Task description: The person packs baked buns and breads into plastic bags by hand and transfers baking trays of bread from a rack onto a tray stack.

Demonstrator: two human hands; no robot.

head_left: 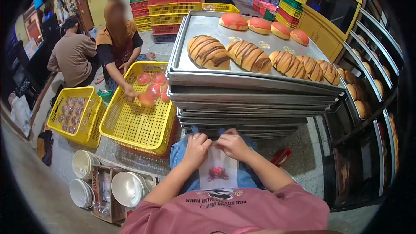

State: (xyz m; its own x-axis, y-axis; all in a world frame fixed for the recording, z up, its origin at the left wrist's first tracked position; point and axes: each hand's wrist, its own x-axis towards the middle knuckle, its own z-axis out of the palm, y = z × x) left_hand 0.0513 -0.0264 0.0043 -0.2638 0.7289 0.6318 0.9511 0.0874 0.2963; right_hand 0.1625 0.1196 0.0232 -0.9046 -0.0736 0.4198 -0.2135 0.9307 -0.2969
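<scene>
Pink shirt fabric (264, 212) fills the bottom centre. Above it, the left hand (199, 148) and right hand (235, 145) pinch the upper edge of a printed bag (218, 173) at lower centre. Beyond, a metal tray (203, 24) carries striped buns (249, 55), upper right; a yellow crate (138, 123) stands left of centre.

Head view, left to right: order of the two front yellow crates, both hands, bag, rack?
Left crate → right crate → left hand → bag → right hand → rack
</scene>
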